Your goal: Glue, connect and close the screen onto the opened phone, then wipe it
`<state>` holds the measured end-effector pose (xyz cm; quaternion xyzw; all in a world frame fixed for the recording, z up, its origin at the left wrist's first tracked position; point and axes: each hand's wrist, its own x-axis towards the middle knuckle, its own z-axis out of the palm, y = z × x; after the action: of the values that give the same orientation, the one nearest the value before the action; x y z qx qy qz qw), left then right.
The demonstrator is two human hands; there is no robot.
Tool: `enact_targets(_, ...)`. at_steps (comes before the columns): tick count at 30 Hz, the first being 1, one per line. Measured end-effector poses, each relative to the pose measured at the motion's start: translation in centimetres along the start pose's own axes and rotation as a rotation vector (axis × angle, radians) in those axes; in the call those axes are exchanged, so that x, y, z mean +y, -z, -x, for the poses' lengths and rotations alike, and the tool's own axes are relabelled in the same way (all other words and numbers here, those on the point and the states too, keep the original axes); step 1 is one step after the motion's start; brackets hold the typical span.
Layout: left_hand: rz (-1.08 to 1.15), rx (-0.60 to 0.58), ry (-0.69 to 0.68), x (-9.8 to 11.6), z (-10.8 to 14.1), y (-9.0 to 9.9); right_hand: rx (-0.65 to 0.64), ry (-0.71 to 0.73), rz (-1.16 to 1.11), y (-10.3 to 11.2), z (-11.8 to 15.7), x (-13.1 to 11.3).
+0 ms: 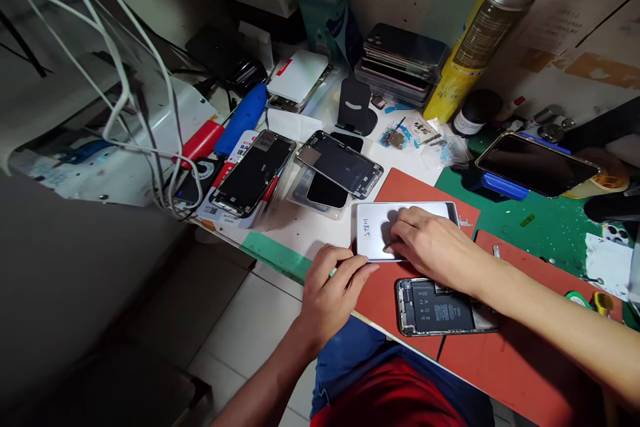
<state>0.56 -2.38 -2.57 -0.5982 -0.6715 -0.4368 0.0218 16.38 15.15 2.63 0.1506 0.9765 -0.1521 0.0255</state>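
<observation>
Nearest, the person's lap shows in blue jeans [345, 360] and a red garment [395, 393] at the table's edge. Just beyond lies an opened phone with a black battery [440, 308], flat on a reddish-brown mat [530, 353], partly under the right forearm.

Past that phone, a white, flat rectangular panel with handwritten marks [373, 217] lies across the mat's left part. The left hand [333, 290] is at its near left corner, fingers bent and close together, with the tips at the edge; whether they grip it, I cannot tell. The right hand [430, 243] is over the panel's middle, fingers curled and bunched with their tips down near its surface; whether they pinch anything is hidden.

Beyond the panel to the left, a dark phone screen assembly with a metal-coloured end [343, 163] lies tilted over a clear plastic case [300, 193]. Farther left is another dark screen assembly [255, 170], near a red screwdriver handle [200, 145] and a blue handle [243, 120]. To the right, a blue holder [505, 185] bears a dark-screened phone [540, 163] above a green mat [520, 217].

Farther back stand a black phone stand [354, 103], a stack of phones [403, 53] and a tilted yellow spray can [457, 73].
</observation>
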Motion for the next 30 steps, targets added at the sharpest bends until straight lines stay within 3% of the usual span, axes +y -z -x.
enact_targets(10, 0.004, -0.01, 0.012, 0.0, 0.1, -0.1, -0.09, 0.317, 0.218, 0.3, -1.4, 0.0)
enact_targets(16, 0.001, -0.013, 0.013, 0.0, 0.3, -0.1, -0.134, 0.354, 0.152, 0.4, -1.9, 0.7)
enact_targets(20, -0.002, -0.014, 0.01, -0.1, 0.3, -0.1, -0.172, 0.247, 0.03, 1.2, -1.6, 1.6)
enact_targets(25, -0.005, -0.028, -0.002, -0.2, 0.3, -0.1, -0.218, -0.07, -0.093, 3.1, -1.2, 2.1)
enact_targets(30, -0.013, -0.03, 0.0, -0.3, 0.3, -0.2, -0.315, -0.285, -0.131, 3.1, -2.6, 1.5)
